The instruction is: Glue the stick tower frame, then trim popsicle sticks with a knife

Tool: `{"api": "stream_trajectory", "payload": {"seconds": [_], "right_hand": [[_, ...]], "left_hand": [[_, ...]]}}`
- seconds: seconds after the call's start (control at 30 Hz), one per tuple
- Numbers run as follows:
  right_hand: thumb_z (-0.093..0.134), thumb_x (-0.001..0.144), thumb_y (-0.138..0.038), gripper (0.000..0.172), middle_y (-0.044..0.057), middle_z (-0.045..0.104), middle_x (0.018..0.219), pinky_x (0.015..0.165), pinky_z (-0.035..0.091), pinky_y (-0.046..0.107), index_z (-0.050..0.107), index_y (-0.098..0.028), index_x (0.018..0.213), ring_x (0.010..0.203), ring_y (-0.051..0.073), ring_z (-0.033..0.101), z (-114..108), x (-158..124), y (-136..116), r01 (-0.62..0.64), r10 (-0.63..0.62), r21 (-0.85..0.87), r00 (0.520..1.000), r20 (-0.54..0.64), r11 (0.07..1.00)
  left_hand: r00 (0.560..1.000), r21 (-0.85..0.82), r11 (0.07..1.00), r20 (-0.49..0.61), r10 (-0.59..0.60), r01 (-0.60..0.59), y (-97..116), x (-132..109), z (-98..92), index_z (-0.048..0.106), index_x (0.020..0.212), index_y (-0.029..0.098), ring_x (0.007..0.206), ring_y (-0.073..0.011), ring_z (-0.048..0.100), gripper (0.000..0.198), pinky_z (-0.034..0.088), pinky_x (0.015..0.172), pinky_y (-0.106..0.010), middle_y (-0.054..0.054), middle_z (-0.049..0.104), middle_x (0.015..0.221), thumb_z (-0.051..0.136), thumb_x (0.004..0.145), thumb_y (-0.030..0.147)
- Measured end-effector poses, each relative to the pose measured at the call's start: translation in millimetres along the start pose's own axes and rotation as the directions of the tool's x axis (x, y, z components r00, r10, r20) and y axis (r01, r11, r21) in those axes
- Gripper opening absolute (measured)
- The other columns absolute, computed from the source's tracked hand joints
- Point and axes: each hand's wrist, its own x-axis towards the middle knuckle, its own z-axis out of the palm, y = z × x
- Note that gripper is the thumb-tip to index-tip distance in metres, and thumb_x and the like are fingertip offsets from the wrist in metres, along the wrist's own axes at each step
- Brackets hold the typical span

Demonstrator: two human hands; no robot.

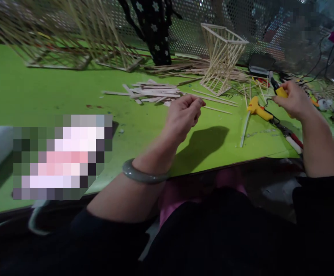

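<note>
My left hand (184, 115) hovers over the green table (40, 96), fingers curled together; whether it pinches anything is too small to tell. A grey bangle (142, 174) circles that wrist. My right hand (295, 100) grips a yellow-handled tool (278, 90) at the right. A yellow glue gun (257, 109) lies on the table just left of it. A pile of flat wooden sticks (152, 92) lies beyond my left hand. A small tapered frame of sticks (222, 57) stands behind them.
Large stick frames (69, 34) lean at the back left against a perforated metal screen (201, 23). Thin loose sticks (213, 100), red-handled pliers (292, 138) and cables lie at the right. A blurred patch (63, 157) covers the near left.
</note>
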Motion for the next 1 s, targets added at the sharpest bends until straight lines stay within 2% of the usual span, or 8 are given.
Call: {"api": "stream_trajectory", "payload": {"seconds": [0.17, 0.33, 0.5, 0.57, 0.63, 0.73, 0.87, 1.0], "right_hand": [[0.081, 0.054, -0.039, 0.031, -0.003, 0.046, 0.054, 0.055, 0.027, 0.031, 0.055, -0.023, 0.062, 0.050, 0.009, 0.035, -6, -24, 74, -0.176, 0.204, -0.186, 0.968, 0.146, 0.967], [0.081, 0.052, -0.026, 0.037, -0.009, 0.028, 0.039, 0.055, 0.023, 0.033, 0.045, -0.026, 0.045, 0.044, 0.007, 0.023, -1, -34, 90, -0.226, 0.265, -0.215, 0.949, 0.173, 0.950], [0.070, 0.071, -0.027, 0.013, 0.008, 0.061, 0.063, 0.063, 0.030, 0.033, 0.063, -0.017, 0.068, 0.057, 0.013, 0.044, 0, -30, 28, -0.115, 0.134, -0.163, 0.985, 0.108, 0.980], [0.055, 0.084, -0.035, 0.024, 0.012, 0.069, 0.092, 0.073, 0.039, 0.033, 0.069, -0.017, 0.091, 0.079, 0.019, 0.059, 13, -33, -19, 0.066, -0.062, -0.016, 0.983, 0.171, 0.998], [0.044, 0.090, -0.039, 0.037, 0.011, 0.066, 0.117, 0.088, 0.042, 0.037, 0.065, -0.018, 0.113, 0.105, 0.022, 0.060, 36, -38, -66, 0.210, -0.255, 0.165, 0.909, 0.331, 0.964], [0.041, 0.092, -0.033, 0.043, 0.013, 0.055, 0.135, 0.102, 0.038, 0.041, 0.057, -0.014, 0.127, 0.124, 0.026, 0.051, 79, -45, -113, 0.380, -0.409, 0.173, 0.725, 0.555, 0.909], [0.036, 0.092, -0.047, 0.066, 0.021, 0.028, 0.151, 0.112, 0.026, 0.049, 0.036, -0.004, 0.142, 0.140, 0.034, 0.027, 115, -54, -132, 0.412, -0.352, 0.048, 0.707, 0.614, 0.910], [0.031, 0.089, -0.061, 0.080, 0.025, 0.023, 0.152, 0.115, 0.020, 0.052, 0.034, 0.000, 0.142, 0.142, 0.036, 0.021, 115, -87, -152, 0.500, -0.443, 0.094, 0.646, 0.622, 0.861]], "left_hand": [[0.999, -0.118, 0.992, -0.041, 0.034, -0.039, -2, 2, -3.4, 0.046, 0.052, 0.022, 0.035, -0.0060, 0.024, 0.038, 0.016, 0.035, -0.023, 0.006, 0.030, 0.040, 0.056, 0.084, 0.041], [0.994, -0.168, 0.985, -0.109, 0.009, -0.028, -2, 7, -9.4, 0.053, 0.060, 0.022, 0.040, -0.0057, 0.033, 0.030, 0.022, 0.036, -0.021, 0.004, 0.042, 0.046, 0.060, 0.084, 0.038], [0.982, -0.300, 0.954, -0.180, -0.066, 0.009, 15, -1, -7.8, 0.058, 0.060, 0.020, 0.040, -0.0043, 0.035, 0.027, 0.025, 0.037, -0.019, 0.004, 0.045, 0.049, 0.052, 0.086, 0.016], [0.981, -0.313, 0.949, -0.189, -0.033, -0.028, 23, -9, -7.1, 0.058, 0.057, 0.021, 0.041, -0.0052, 0.035, 0.031, 0.025, 0.038, -0.020, 0.004, 0.045, 0.049, 0.051, 0.087, 0.015], [0.981, -0.293, 0.954, -0.196, 0.005, -0.064, 28, -19, -8.6, 0.057, 0.054, 0.022, 0.042, -0.0065, 0.035, 0.033, 0.024, 0.039, -0.022, 0.003, 0.045, 0.049, 0.053, 0.086, 0.017], [0.973, -0.210, 0.971, -0.223, 0.064, -0.112, 32, -35, -17.6, 0.054, 0.052, 0.022, 0.041, -0.0077, 0.033, 0.035, 0.023, 0.039, -0.024, 0.004, 0.041, 0.046, 0.054, 0.087, 0.022], [0.953, -0.166, 0.979, -0.297, 0.062, -0.116, 34, -50, -36.5, 0.050, 0.054, 0.022, 0.039, -0.0066, 0.029, 0.036, 0.023, 0.037, -0.023, 0.004, 0.038, 0.045, 0.052, 0.089, 0.029], [0.941, -0.215, 0.973, -0.339, 0.002, -0.080, 29, -52, -48.8, 0.051, 0.057, 0.022, 0.040, -0.0061, 0.030, 0.035, 0.026, 0.036, -0.022, 0.004, 0.038, 0.047, 0.051, 0.090, 0.035]]}}
